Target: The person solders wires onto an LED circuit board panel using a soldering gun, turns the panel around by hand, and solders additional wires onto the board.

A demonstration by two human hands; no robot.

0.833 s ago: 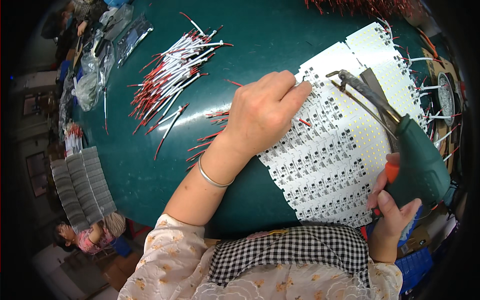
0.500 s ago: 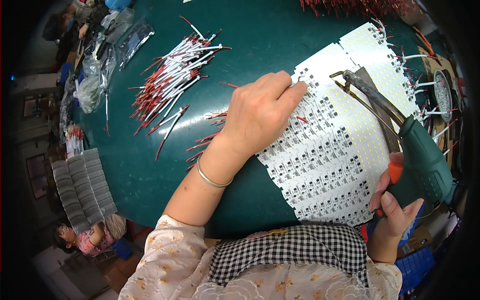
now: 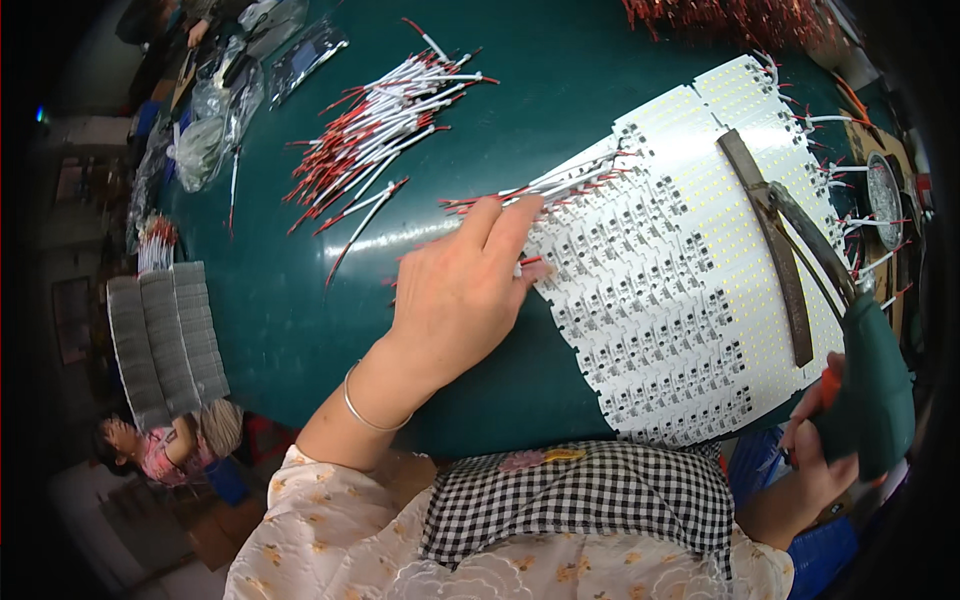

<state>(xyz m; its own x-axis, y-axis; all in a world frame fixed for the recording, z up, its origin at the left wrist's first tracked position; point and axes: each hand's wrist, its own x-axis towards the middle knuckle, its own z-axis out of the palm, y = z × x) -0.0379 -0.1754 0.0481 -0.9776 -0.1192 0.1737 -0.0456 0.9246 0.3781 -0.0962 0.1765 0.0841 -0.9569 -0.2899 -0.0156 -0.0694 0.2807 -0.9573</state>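
Note:
My left hand is at the left edge of the white LED circuit boards. Its thumb and fingers are pinched together around a short red-ended wire, mostly hidden by the hand. Just beyond the fingertips, several white wires with red ends lie across the board's upper left edge. My right hand is wrapped around a green soldering gun at the right. The gun's dark, bent tip reaches over a flat brown metal bar that rests on the boards.
A loose pile of white and red wires lies on the green table. Plastic bags are at the far left, above stacked grey pieces. A round metal tin stands at right, and a red wire heap at the back. Another person sits at lower left.
My left hand has moved left and toward me, off the boards, uncovering the wires on their edge. My right hand has shifted the soldering gun right and nearer.

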